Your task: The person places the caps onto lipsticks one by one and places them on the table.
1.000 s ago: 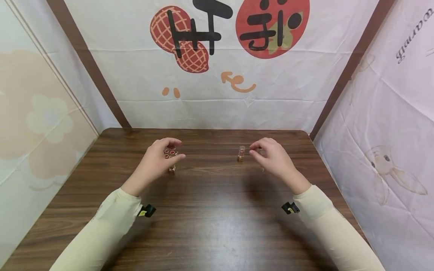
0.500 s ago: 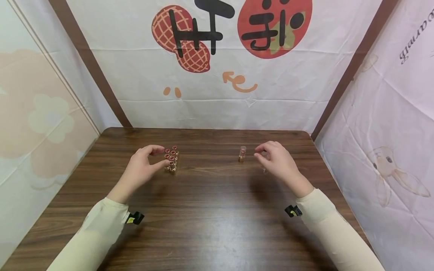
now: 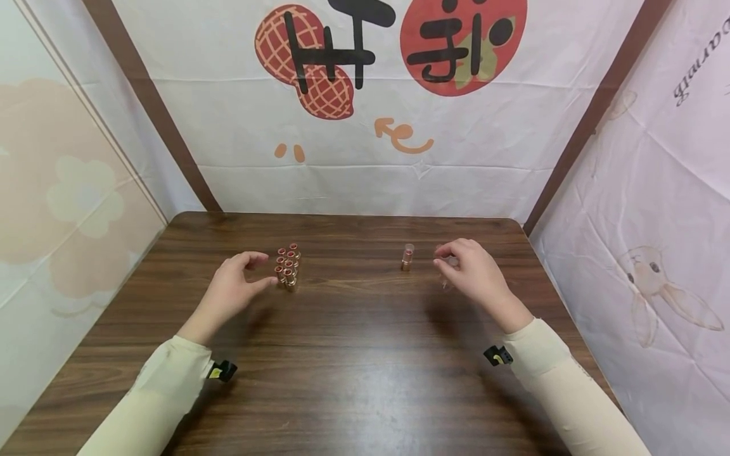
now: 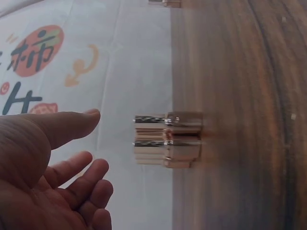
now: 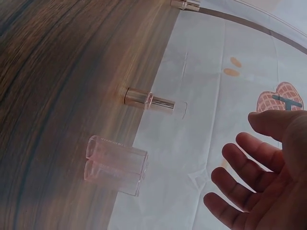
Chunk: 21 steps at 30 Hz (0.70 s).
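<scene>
Several gold lipstick tubes (image 3: pixel 288 266), capless with red showing at their tops, stand upright in a tight cluster on the table's left half. Just left of them is my left hand (image 3: pixel 229 288), thumb and fingers apart and holding nothing. In the left wrist view, the tubes (image 4: pixel 169 140) stand clear of the fingertips. One lipstick (image 3: pixel 407 258) under a clear cap stands alone right of centre. My right hand (image 3: pixel 472 271) hovers to its right with relaxed fingers and an unfilled grasp. Transparent caps (image 5: pixel 116 165) stand near that hand, mostly hidden behind it in the head view.
The dark wood-grain table (image 3: pixel 353 354) has its far edge against a printed white cloth backdrop (image 3: pixel 342 190). Cloth walls (image 3: pixel 644 209) also rise at both sides. A small black camera (image 3: pixel 499 356) sits at each wrist.
My left hand has drawn leftward off the lipstick cluster, leaving it in full view. My right hand has shifted slightly right, farther from the capped lipstick.
</scene>
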Each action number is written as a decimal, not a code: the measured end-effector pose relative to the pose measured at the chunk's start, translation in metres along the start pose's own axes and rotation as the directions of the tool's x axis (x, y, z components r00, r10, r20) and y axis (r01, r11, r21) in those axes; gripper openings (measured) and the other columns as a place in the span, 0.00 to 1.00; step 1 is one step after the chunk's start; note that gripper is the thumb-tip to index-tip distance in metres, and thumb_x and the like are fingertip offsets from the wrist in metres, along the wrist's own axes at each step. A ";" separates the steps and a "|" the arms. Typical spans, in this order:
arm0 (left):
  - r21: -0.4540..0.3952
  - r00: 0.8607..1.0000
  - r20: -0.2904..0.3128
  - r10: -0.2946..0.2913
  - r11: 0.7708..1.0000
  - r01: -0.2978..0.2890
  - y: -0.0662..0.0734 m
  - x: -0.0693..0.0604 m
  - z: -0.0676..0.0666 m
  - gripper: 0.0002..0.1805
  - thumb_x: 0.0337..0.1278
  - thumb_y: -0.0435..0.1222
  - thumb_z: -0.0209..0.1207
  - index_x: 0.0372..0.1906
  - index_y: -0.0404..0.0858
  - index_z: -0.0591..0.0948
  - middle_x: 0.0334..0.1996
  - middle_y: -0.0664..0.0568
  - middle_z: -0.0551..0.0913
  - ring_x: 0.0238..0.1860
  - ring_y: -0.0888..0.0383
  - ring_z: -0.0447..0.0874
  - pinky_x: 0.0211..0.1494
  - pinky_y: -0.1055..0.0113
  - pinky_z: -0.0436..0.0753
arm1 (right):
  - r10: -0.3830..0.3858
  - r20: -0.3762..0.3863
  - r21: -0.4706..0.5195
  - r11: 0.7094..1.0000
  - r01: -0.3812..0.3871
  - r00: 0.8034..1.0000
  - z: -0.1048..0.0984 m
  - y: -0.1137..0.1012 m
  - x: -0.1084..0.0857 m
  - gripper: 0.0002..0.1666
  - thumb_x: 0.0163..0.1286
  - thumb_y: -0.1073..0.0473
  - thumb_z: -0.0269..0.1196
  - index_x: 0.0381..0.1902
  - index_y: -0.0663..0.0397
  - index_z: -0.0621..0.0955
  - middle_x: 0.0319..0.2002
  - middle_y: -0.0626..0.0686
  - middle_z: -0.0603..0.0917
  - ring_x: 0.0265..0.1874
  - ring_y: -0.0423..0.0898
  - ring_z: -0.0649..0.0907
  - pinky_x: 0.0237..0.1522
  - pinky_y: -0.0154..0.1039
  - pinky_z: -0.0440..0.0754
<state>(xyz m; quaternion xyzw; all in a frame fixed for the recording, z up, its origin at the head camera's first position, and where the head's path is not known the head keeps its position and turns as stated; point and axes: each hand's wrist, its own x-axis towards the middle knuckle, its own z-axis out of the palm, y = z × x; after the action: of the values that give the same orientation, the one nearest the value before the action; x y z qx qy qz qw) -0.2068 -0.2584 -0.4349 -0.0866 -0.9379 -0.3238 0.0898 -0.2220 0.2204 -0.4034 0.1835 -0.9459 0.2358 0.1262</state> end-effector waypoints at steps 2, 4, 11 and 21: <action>0.011 1.000 0.012 -0.010 1.000 0.010 -0.004 0.000 0.002 0.29 0.59 0.42 0.72 0.61 0.32 0.79 0.58 0.36 0.82 0.58 0.37 0.76 0.61 0.41 0.71 | 0.000 0.000 -0.004 1.000 0.000 1.000 0.000 0.001 0.000 0.11 0.71 0.51 0.68 0.46 0.50 0.88 0.48 0.50 0.87 0.49 0.51 0.81 0.53 0.51 0.78; 0.016 0.999 0.028 -0.025 1.000 0.025 -0.007 0.000 0.003 0.30 0.59 0.42 0.72 0.62 0.31 0.78 0.59 0.35 0.81 0.59 0.36 0.75 0.62 0.40 0.70 | -0.001 0.000 -0.007 1.000 0.001 1.000 0.000 0.003 -0.001 0.11 0.71 0.51 0.67 0.45 0.50 0.88 0.46 0.50 0.87 0.49 0.51 0.82 0.53 0.52 0.78; 0.018 0.992 0.084 -0.090 0.996 0.089 -0.018 0.004 0.014 0.31 0.62 0.45 0.70 0.63 0.31 0.77 0.61 0.35 0.80 0.60 0.36 0.76 0.62 0.39 0.73 | 0.011 -0.013 -0.019 1.000 -0.012 1.000 0.001 0.008 -0.004 0.12 0.70 0.51 0.68 0.44 0.51 0.88 0.43 0.52 0.87 0.48 0.53 0.83 0.54 0.52 0.78; 0.021 0.983 0.118 -0.143 0.990 0.141 -0.033 0.010 0.029 0.32 0.62 0.47 0.70 0.63 0.31 0.77 0.59 0.33 0.81 0.60 0.36 0.76 0.63 0.40 0.73 | 0.045 0.010 -0.025 0.999 -0.044 0.999 0.001 0.012 -0.006 0.13 0.70 0.50 0.69 0.45 0.51 0.88 0.44 0.53 0.87 0.48 0.53 0.83 0.52 0.52 0.79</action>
<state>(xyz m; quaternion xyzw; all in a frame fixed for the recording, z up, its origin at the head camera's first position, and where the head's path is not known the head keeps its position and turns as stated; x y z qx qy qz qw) -0.2269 -0.2654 -0.4745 -0.0380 -0.9474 -0.3177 0.0108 -0.2220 0.2314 -0.4106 0.1621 -0.9533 0.2260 0.1180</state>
